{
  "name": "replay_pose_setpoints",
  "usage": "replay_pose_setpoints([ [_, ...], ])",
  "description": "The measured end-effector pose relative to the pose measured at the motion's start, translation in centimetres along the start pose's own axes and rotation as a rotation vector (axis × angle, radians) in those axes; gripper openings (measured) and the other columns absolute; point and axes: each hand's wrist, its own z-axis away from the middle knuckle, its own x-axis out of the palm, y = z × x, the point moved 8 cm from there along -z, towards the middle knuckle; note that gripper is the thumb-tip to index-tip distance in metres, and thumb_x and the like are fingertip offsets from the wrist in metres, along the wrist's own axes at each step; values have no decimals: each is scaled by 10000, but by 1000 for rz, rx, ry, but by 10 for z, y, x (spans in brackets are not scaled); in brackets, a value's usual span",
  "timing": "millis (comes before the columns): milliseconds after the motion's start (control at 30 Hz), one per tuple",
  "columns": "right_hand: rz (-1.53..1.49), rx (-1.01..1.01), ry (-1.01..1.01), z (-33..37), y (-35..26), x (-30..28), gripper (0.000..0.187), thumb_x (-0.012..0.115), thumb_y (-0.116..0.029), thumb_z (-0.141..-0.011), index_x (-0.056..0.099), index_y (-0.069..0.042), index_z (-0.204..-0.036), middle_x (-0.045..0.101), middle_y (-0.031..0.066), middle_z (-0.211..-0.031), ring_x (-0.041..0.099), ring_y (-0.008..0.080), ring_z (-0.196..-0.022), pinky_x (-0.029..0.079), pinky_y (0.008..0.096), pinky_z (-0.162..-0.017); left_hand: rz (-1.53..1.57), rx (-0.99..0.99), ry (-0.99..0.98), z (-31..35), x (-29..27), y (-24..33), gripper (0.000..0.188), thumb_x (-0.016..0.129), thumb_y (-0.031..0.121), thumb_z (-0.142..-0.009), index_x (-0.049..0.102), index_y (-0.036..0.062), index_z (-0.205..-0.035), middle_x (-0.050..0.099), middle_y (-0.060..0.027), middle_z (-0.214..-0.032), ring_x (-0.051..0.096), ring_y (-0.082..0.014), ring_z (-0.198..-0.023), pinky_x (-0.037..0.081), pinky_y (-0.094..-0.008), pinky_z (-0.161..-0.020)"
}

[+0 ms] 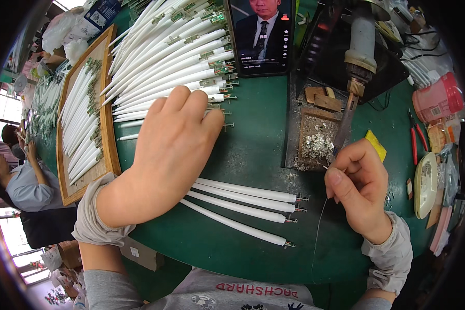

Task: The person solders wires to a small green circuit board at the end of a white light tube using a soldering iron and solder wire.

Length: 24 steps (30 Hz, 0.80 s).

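From the head view I am looking down at a green table (253,150), and my left hand (165,150) is lying flat with fingers spread loosely over the white tubes (243,199), holding nothing closed but pressing them in place; four are lying side by side just beyond my palm, toward the near edge, their metal pin ends pointing right. I judge these tubes to be light, stiff and likely brittle, so I would be taking them along the plastic body, never by the thin pins. My right hand (359,188) is pinching a fine solder wire (318,227) between thumb and forefinger, near the soldering iron (354,88) tip over its stand. The wire looks soft and bendable, best gripped close to its working end.
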Motion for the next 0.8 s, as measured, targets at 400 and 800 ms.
replay_pose_setpoints([
  [400, -52, 101, -88, 3, 1, 16, 218, 648, 34, -821, 582, 40, -1029, 600, 35, -779, 545, 26, -659, 422, 150, -546, 990, 104, -172, -13, -19, 50, 185, 677, 13, -772, 559, 15, -914, 543, -109, -796, 573, -272, -732, 474, -332, -631],
  [800, -83, 54, -60, 2, 3, 9, 192, 621, 12, -854, 565, 46, -1034, 604, 56, -869, 534, 37, -701, 422, 148, -577, 1548, -247, -671, -22, 20, 54, 99, 659, 61, -864, 587, 9, -906, 563, 25, -807, 497, -21, -709, 408, -186, -614],
])
